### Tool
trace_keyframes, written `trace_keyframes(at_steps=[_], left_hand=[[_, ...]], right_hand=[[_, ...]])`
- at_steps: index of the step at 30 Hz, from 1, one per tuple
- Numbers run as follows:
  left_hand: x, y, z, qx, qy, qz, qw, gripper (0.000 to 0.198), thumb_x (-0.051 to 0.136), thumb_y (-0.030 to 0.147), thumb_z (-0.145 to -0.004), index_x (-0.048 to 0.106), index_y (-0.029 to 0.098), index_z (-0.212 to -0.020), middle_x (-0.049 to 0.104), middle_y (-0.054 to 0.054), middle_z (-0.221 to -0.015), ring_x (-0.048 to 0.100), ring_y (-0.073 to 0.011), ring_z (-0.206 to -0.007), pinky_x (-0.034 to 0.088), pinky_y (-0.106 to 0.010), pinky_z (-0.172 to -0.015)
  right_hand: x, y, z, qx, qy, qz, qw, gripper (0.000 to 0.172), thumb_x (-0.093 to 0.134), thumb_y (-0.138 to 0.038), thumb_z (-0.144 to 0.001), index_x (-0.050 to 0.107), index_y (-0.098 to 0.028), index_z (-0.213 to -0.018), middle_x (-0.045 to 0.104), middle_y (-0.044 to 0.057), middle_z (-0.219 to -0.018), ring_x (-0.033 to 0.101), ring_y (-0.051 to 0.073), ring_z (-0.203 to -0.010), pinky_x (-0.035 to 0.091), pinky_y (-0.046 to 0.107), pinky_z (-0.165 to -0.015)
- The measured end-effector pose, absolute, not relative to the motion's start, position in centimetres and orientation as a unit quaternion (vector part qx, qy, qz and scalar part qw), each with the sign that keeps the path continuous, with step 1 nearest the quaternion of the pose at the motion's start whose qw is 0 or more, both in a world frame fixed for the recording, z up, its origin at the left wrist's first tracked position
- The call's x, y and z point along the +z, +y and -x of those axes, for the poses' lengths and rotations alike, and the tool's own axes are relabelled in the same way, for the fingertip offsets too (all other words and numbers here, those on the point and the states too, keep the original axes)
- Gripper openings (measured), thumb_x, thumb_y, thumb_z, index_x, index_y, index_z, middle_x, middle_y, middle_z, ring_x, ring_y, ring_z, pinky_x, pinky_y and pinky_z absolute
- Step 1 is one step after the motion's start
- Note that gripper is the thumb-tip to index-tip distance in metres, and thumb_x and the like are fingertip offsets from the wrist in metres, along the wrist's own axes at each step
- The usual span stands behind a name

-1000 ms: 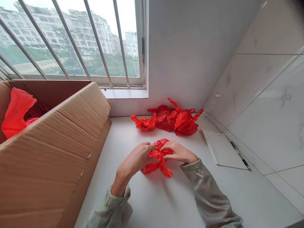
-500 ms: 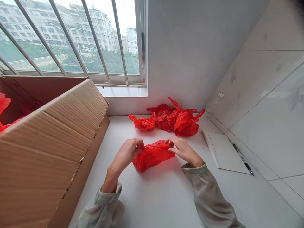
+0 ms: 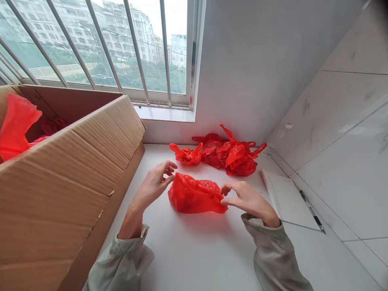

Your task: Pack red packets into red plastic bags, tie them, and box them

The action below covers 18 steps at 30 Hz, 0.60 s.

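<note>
A red plastic bag (image 3: 194,195) lies stretched out on the white counter between my hands. My left hand (image 3: 154,184) is at the bag's left end, fingers spread and loosely curled, its fingertips just touching the plastic. My right hand (image 3: 244,196) pinches the bag's right corner between thumb and fingers. Both arms wear pale grey-green sleeves.
A large open cardboard box (image 3: 75,161) fills the left side, with red bags (image 3: 16,121) inside. A pile of knotted red bags (image 3: 227,151) sits by the back wall. A notebook (image 3: 286,196) and a pen (image 3: 312,212) lie at the right by the tiled wall. A barred window (image 3: 115,48) is behind.
The crumpled bag has been pulled out lengthwise and flattened. My left hand has let go of its end and opened; my right hand has moved right, still pinching the bag.
</note>
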State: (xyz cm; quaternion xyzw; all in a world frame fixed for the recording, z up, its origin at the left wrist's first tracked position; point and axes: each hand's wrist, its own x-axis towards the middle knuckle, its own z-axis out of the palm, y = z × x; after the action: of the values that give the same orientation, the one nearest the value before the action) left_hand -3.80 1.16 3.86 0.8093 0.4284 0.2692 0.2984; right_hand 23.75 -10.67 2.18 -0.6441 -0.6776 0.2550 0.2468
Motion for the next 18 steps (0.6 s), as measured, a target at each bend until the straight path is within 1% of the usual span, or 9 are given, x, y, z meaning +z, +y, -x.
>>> trace_keyframes(at_steps=[3, 4, 5, 8, 9, 11, 13, 15, 18], left_hand=[[4.3, -0.2, 4.0, 0.183, 0.381, -0.874, 0.238, 0.038, 0.053, 0.02, -0.085, 0.054, 0.026, -0.123, 0.057, -0.006, -0.123, 0.057, -0.0237, -0.11, 0.052, -0.039, -0.09], [4.6, -0.8, 3.8, 0.172, 0.357, -0.891, 0.223, 0.045, 0.053, 0.014, -0.083, 0.052, 0.027, -0.127, 0.054, -0.007, -0.127, 0.053, -0.0249, -0.117, 0.051, -0.041, -0.095], [4.9, -1.5, 3.5, 0.166, 0.328, -0.905, 0.214, 0.049, 0.053, 0.01, -0.082, 0.052, 0.029, -0.127, 0.052, -0.007, -0.13, 0.047, -0.0261, -0.125, 0.049, -0.042, -0.099], [5.3, -3.2, 1.9, 0.145, 0.24, -0.938, 0.204, 0.042, 0.058, 0.006, -0.079, 0.059, 0.029, -0.114, 0.051, -0.006, -0.131, 0.03, -0.0284, -0.14, 0.045, -0.043, -0.107], [5.3, -3.4, 1.4, 0.139, 0.229, -0.943, 0.199, 0.034, 0.06, 0.006, -0.08, 0.061, 0.028, -0.106, 0.053, -0.006, -0.13, 0.029, -0.0288, -0.141, 0.046, -0.043, -0.107], [5.1, -3.3, 0.6, 0.135, 0.233, -0.944, 0.189, 0.017, 0.057, 0.009, -0.083, 0.062, 0.024, -0.089, 0.057, -0.006, -0.122, 0.036, -0.0286, -0.135, 0.049, -0.042, -0.101], [4.9, -2.5, 0.9, 0.144, 0.258, -0.936, 0.193, 0.018, 0.051, 0.012, -0.089, 0.06, 0.022, -0.078, 0.061, -0.006, -0.108, 0.05, -0.026, -0.118, 0.051, -0.036, -0.09], [5.1, -1.2, 2.2, 0.157, 0.288, -0.922, 0.204, 0.022, 0.048, 0.018, -0.093, 0.06, 0.021, -0.075, 0.063, -0.004, -0.093, 0.058, -0.0214, -0.095, 0.049, -0.031, -0.079], [5.7, 0.2, 5.3, 0.18, 0.333, -0.905, 0.196, 0.019, 0.054, 0.031, -0.092, 0.063, 0.022, -0.077, 0.064, -0.002, -0.093, 0.058, -0.0167, -0.078, 0.044, -0.027, -0.07]], right_hand=[[2.0, -10.7, -22.6, 0.237, -0.685, 0.639, 0.256, 0.035, 0.074, -0.03, -0.074, 0.066, -0.026, -0.107, 0.069, 0.002, -0.106, 0.062, 0.022, -0.099, 0.046, 0.031, -0.083], [2.0, -10.7, -22.1, 0.232, -0.693, 0.63, 0.263, 0.039, 0.075, -0.03, -0.073, 0.065, -0.027, -0.111, 0.068, 0.003, -0.107, 0.062, 0.022, -0.099, 0.046, 0.031, -0.083], [2.0, -10.6, -21.6, 0.236, -0.703, 0.619, 0.261, 0.036, 0.074, -0.03, -0.074, 0.065, -0.026, -0.109, 0.068, 0.002, -0.101, 0.062, 0.021, -0.093, 0.046, 0.03, -0.079], [2.2, -10.4, -20.0, 0.259, -0.72, 0.598, 0.237, 0.002, 0.063, -0.021, -0.079, 0.063, -0.023, -0.078, 0.06, -0.004, -0.07, 0.052, 0.013, -0.064, 0.037, 0.025, -0.06], [2.2, -10.3, -19.7, 0.261, -0.721, 0.597, 0.237, 0.01, 0.059, -0.018, -0.08, 0.059, -0.022, -0.071, 0.055, -0.005, -0.064, 0.046, 0.012, -0.059, 0.033, 0.024, -0.056], [2.1, -10.1, -19.6, 0.265, -0.715, 0.593, 0.258, 0.015, 0.056, -0.015, -0.08, 0.055, -0.021, -0.066, 0.053, -0.005, -0.062, 0.044, 0.011, -0.057, 0.031, 0.024, -0.055], [2.0, -9.9, -20.3, 0.273, -0.697, 0.591, 0.302, 0.013, 0.058, -0.017, -0.081, 0.057, -0.021, -0.069, 0.058, -0.005, -0.067, 0.049, 0.012, -0.062, 0.035, 0.023, -0.058], [1.9, -9.7, -21.6, 0.268, -0.657, 0.606, 0.359, 0.012, 0.061, -0.024, -0.083, 0.059, -0.021, -0.072, 0.061, -0.003, -0.071, 0.053, 0.012, -0.067, 0.039, 0.023, -0.062], [1.5, -9.6, -24.1, 0.229, -0.572, 0.638, 0.462, 0.016, 0.063, -0.035, -0.084, 0.06, -0.02, -0.077, 0.062, -0.001, -0.073, 0.055, 0.013, -0.068, 0.042, 0.023, -0.063]])
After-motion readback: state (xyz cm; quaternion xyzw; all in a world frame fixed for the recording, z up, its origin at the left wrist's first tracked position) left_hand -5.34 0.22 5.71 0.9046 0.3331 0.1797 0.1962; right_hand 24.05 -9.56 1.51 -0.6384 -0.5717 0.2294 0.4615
